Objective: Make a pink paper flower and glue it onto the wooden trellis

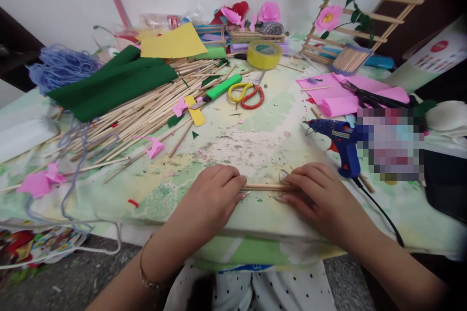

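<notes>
Near the table's front edge, my left hand (219, 194) and my right hand (315, 189) grip a short bundle of thin wooden sticks (263, 187), one hand at each end. The sticks lie level, side by side, just over the tablecloth; how many there are I cannot tell. Fingers of both hands are closed round them and hide their ends. Right of my right hand a blue hot glue gun (339, 141) stands on the table, its nozzle pointing left. Its black cord (379, 211) runs down past my right forearm.
Loose wooden sticks (146, 112) spread across the left, with green felt (113, 80) and blue yarn (62, 65) on them. Scissors (248, 95), a green utility knife (222, 88) and yellow tape (264, 54) lie behind. Pink paper (328, 95) and a stick ladder (372, 14) stand right.
</notes>
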`<move>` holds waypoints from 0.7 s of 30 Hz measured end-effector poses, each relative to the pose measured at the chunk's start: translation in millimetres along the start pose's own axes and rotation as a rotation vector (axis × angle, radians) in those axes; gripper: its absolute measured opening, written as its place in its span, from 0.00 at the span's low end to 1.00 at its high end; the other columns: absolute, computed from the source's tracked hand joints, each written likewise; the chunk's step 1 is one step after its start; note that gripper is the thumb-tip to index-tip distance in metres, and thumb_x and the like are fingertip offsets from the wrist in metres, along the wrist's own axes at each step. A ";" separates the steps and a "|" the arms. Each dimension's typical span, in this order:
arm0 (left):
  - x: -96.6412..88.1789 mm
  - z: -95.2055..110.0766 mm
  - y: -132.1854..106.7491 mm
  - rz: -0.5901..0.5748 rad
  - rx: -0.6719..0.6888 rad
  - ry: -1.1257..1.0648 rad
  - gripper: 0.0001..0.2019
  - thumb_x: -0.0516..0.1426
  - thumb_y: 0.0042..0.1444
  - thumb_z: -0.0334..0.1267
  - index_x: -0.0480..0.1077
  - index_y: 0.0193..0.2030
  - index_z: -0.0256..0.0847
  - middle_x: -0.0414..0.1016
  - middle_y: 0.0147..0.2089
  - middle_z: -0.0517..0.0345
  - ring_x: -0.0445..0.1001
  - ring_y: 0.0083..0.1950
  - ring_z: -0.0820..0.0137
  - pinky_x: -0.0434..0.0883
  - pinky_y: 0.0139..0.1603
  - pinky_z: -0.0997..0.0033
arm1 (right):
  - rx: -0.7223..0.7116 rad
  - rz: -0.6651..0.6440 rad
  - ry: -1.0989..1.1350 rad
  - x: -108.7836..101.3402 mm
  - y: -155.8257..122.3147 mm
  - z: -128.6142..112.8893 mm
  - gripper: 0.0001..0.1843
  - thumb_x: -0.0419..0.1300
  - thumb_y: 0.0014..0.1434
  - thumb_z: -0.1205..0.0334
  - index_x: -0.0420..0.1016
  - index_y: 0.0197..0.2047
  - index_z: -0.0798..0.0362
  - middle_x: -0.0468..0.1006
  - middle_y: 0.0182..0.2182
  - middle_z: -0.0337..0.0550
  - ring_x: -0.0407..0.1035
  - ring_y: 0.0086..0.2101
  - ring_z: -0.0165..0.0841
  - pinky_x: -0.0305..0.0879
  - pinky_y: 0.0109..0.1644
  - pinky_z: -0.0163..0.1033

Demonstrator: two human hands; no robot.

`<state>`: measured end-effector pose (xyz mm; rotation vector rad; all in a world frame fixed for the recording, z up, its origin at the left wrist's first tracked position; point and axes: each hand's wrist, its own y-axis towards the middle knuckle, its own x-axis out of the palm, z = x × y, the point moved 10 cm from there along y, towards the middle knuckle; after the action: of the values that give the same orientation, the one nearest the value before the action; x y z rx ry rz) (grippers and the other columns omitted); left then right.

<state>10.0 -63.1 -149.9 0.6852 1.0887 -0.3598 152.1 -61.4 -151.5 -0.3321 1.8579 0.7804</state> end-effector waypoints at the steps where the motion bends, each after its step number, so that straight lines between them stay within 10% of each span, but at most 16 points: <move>1: -0.6 2.0 -0.4 0.017 0.013 0.009 0.07 0.53 0.64 0.33 0.71 0.45 0.35 0.74 0.42 0.49 0.71 0.44 0.62 0.72 0.45 0.59 | 0.007 0.015 -0.005 -0.7 -0.9 -0.2 0.10 0.63 0.60 0.61 0.70 0.44 0.54 0.76 0.38 0.48 0.67 0.41 0.41 0.67 0.47 0.48; 15: -12.2 28.2 -29.6 0.147 0.116 0.116 0.11 0.55 0.61 0.27 0.70 0.50 0.36 0.74 0.49 0.52 0.67 0.54 0.60 0.65 0.56 0.57 | 0.019 0.088 -0.027 -9.3 -18.2 -23.5 0.15 0.63 0.60 0.61 0.68 0.49 0.55 0.71 0.46 0.51 0.65 0.47 0.44 0.63 0.52 0.51; 21: -40.6 1.3 -49.4 0.223 -0.056 0.093 0.14 0.58 0.60 0.30 0.66 0.52 0.37 0.71 0.50 0.49 0.68 0.53 0.62 0.66 0.56 0.58 | 0.135 0.237 0.028 -43.9 -39.2 -13.4 0.15 0.61 0.61 0.58 0.66 0.49 0.51 0.71 0.45 0.51 0.67 0.46 0.45 0.65 0.49 0.51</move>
<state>-35.6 -103.0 -129.4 0.7707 1.0938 -0.1070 182.4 -105.0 -122.8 -0.0374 1.9879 0.8071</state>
